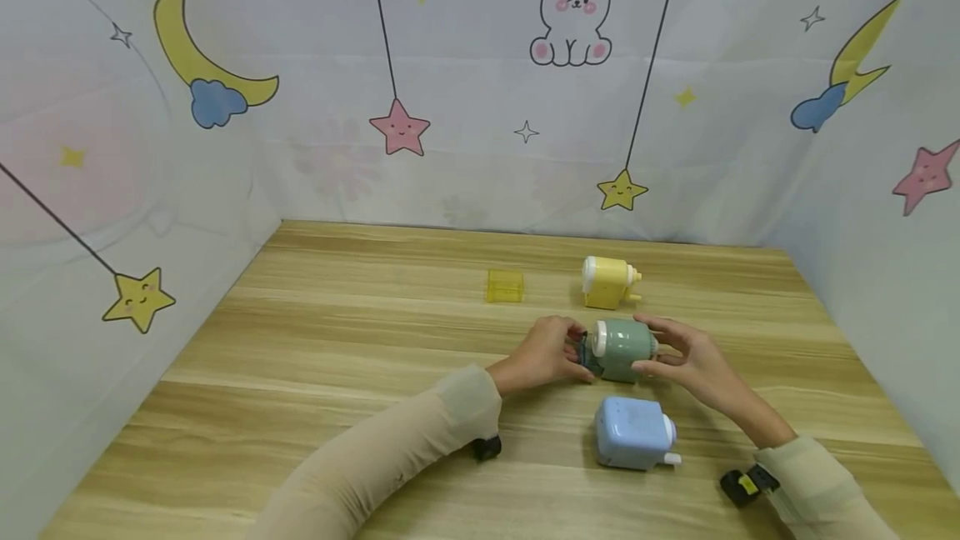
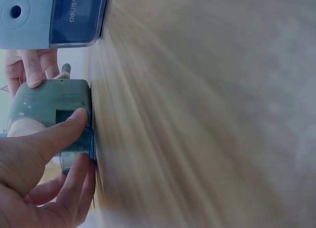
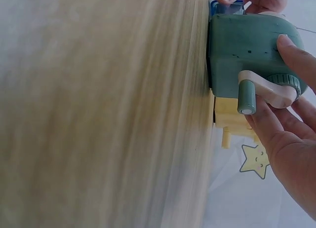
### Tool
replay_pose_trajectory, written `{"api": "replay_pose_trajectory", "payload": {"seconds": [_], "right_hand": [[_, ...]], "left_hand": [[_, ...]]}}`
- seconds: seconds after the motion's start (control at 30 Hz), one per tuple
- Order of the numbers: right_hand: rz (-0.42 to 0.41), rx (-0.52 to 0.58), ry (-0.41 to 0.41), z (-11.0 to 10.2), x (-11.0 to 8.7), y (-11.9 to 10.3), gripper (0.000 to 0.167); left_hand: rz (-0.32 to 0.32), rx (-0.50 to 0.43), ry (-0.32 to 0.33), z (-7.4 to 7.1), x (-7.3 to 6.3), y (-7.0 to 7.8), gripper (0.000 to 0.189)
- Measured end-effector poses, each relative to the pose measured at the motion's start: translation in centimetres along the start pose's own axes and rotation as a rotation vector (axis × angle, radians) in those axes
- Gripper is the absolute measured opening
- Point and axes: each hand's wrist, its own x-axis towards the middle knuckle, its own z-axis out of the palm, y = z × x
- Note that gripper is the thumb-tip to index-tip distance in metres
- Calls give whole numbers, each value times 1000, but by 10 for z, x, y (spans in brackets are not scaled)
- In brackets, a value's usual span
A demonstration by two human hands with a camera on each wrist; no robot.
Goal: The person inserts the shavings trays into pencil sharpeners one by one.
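A green crank pencil sharpener [image 1: 627, 348] stands upright on the table between both hands. My right hand [image 1: 693, 361] grips its crank end, thumb on one side and fingers on the other; the crank handle [image 3: 246, 97] hangs beside that hand in the right wrist view. My left hand [image 1: 553, 350] pinches a clear bluish shavings drawer [image 2: 79, 149] between thumb and fingers. The drawer is partly within the opening in the sharpener's front and partly sticking out. Closer to me sits a blue pencil sharpener [image 1: 633, 432].
Behind the green one stands a yellow pencil sharpener [image 1: 606, 282]. A clear yellow shavings drawer [image 1: 506, 286] lies to its left on the wooden table [image 1: 375, 273]. Printed cloth walls [image 1: 480, 173] enclose the table at the back and sides.
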Motion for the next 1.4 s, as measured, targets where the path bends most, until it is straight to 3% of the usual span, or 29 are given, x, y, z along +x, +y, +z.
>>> {"api": "replay_pose_trajectory", "payload": {"seconds": [1.4], "right_hand": [[-23, -46, 15, 0, 0, 1, 62]], "left_hand": [[49, 41, -19, 12, 12, 6, 51]]}}
